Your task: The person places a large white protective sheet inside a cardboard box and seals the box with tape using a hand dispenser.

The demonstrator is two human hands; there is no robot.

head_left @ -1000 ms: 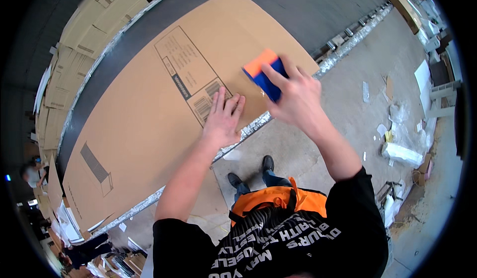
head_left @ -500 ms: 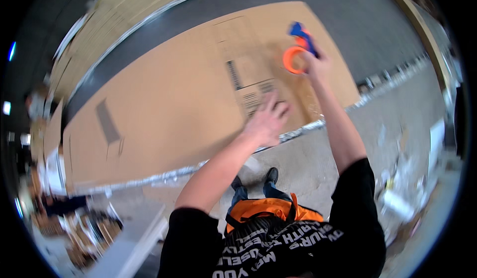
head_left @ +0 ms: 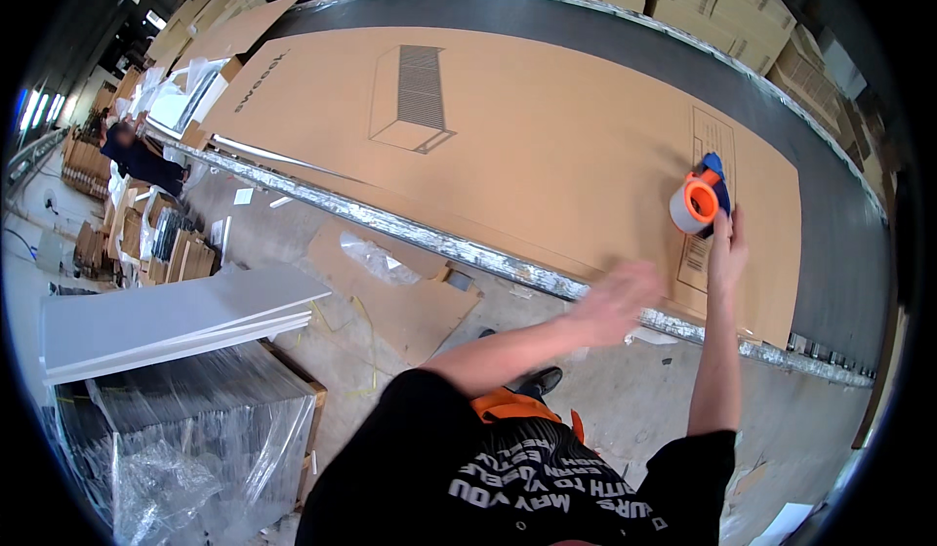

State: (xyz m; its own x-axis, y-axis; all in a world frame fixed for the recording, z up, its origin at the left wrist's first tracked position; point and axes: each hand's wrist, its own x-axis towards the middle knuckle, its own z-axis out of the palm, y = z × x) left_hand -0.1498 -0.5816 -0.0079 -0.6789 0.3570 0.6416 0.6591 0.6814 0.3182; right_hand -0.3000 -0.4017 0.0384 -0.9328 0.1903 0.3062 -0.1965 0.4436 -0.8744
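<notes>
A large, flat brown cardboard box point(head_left: 547, 107) with printed drawings and labels lies lengthwise before me. Over its right part, my right hand point(head_left: 727, 243) grips a blue and orange tape gun point(head_left: 720, 195) loaded with a tape roll point(head_left: 691, 206). Whether the tape gun touches the cardboard I cannot tell. My left hand point(head_left: 623, 300) is at the box's near edge, to the left of the tape gun. Motion smears its fingers, and I see nothing clearly held in it.
Under the box runs a dark conveyor belt point(head_left: 839, 243) with a metal side rail point(head_left: 459, 245). Stacked cartons point(head_left: 727, 9) line the far side. White panels point(head_left: 185, 322) rest on a plastic-wrapped stack point(head_left: 215, 409) at lower left. A person in dark clothes point(head_left: 142, 161) is farther left.
My view has swung leftward, bringing in more of the left side. My left hand has come off the printed label area toward the near edge. My right hand still holds the tape gun.
</notes>
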